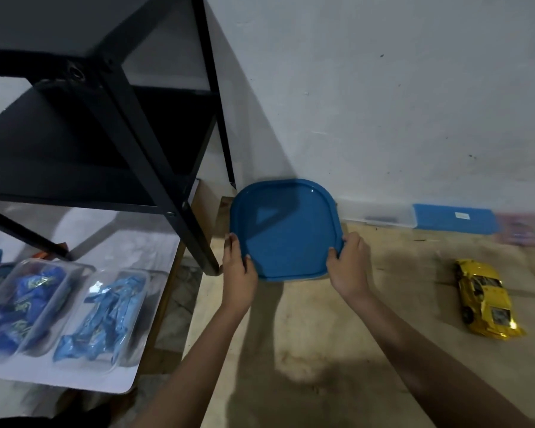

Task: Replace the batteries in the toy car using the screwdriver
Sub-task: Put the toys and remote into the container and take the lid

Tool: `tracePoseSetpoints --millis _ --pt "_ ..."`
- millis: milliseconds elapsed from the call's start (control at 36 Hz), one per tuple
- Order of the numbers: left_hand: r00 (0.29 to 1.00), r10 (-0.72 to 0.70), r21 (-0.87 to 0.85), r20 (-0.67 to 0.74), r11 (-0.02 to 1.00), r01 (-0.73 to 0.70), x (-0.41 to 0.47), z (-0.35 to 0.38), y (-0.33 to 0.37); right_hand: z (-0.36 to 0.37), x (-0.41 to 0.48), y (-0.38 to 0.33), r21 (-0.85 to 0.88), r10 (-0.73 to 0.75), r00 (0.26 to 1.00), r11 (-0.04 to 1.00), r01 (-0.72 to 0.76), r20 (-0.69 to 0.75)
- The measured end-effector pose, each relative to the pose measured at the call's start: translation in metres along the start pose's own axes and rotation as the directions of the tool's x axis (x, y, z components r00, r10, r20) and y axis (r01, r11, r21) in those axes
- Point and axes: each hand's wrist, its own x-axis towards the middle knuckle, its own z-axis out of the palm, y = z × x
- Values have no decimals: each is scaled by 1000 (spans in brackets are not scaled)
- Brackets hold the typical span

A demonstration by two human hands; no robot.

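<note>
A blue lidded container (286,230) sits on the wooden table (337,350) close to the white wall. My left hand (238,270) grips its left edge, thumb on top of the lid. At the lid's right edge my right hand (348,264) holds on, with the fingers curled over the rim. The yellow toy car (485,299) lies on the table to the right, well apart from both hands. No screwdriver or batteries show.
A black metal shelf frame (155,168) stands at the left, one leg near my left hand. Below it, clear trays of blue wrapped packets (105,316) rest on a white board. A clear box with a blue lid (454,218) lies along the wall.
</note>
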Motion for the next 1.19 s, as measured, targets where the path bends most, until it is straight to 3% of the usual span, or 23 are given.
tracePoseSetpoints --millis 222,333,611,778,889,972,1056,1194 --pt "994 -104 -66 44 992 107 35 -6 3 8 31 4 28 15 989 999 -19 148" --pt "991 -131 -77 14 988 132 41 -4 4 15 28 12 -14 8 998 1000 -7 67" --pt "995 -95 154 -32 983 98 51 4 -1 18 23 19 -34 5 1000 999 -5 -10" --pt "996 -81 330 30 942 67 59 -1 6 12 31 12 -298 -43 997 953 61 69" --pt "996 -48 420 71 907 14 76 5 19 10 43 7 -417 -134 966 882 219 222" --pt "991 74 593 115 795 -129 92 10 23 12 56 0 -460 -155 940 840 287 303" --pt "960 200 676 196 681 -280 104 15 26 19 68 -5 -485 -166 927 813 321 336" --pt "940 235 709 249 617 -342 116 22 25 26 78 -5 -508 -173 930 797 326 325"
